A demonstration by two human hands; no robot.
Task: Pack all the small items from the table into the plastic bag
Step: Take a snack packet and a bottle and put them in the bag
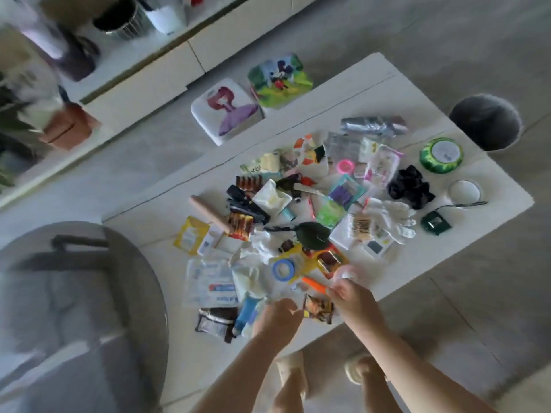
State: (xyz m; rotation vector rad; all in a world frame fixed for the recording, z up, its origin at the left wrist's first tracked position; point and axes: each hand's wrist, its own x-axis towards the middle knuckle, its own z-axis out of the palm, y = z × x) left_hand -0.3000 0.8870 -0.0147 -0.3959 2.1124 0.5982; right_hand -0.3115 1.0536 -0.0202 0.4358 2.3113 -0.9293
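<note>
While both hands are working at the near edge of the worktop [417,272], they appear to be pulling open a clear plastic bag [301,286], which is thin, see-through and blurred, so its outline is hard to trace. The left hand [278,318] is curling its fingers, seemingly pinching the film; the right hand [351,296] is pinching what looks like the opposite edge, its grip closing on a pale crumple. I cannot tell for certain that either grip has the bag and nothing else.

To do this well, the mouth needs spreading wide, with one hand keeping it open while the other is feeding items in.

Just beside the hands are lying a snack packet [318,308], an orange pen [316,286], a blue tube [247,314] and a dark wrapper [216,321]. These nearest pieces look easiest to take first.

Further off, the pile is spreading across the middle: blue tape [283,270], a dark green pouch [313,235], white gloves [390,219], a black scrunchie [410,187]. Farthest are sitting a green tin [442,155] and a silver packet [372,126].

Nothing seems packed yet.
</note>
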